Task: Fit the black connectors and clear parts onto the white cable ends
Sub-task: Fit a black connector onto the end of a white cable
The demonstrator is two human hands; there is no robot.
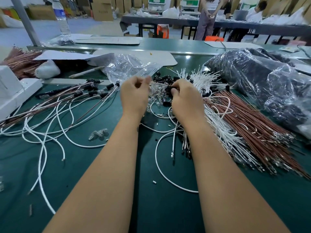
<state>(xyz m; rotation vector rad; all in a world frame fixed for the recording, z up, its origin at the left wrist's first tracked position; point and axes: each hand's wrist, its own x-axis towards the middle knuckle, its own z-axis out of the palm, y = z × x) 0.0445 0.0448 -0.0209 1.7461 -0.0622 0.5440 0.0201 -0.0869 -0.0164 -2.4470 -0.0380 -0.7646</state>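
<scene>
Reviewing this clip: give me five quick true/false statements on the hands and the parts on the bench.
1. The right hand pinches a black connector. True.
2. The left hand lies flat on the mat. False: it is raised with fingers curled.
3. The red-brown wire bundle lies right of the hands. True.
4. The clear parts sit in a tray. False: they lie loose on the green mat.
5. A water bottle stands at far left. True.
</scene>
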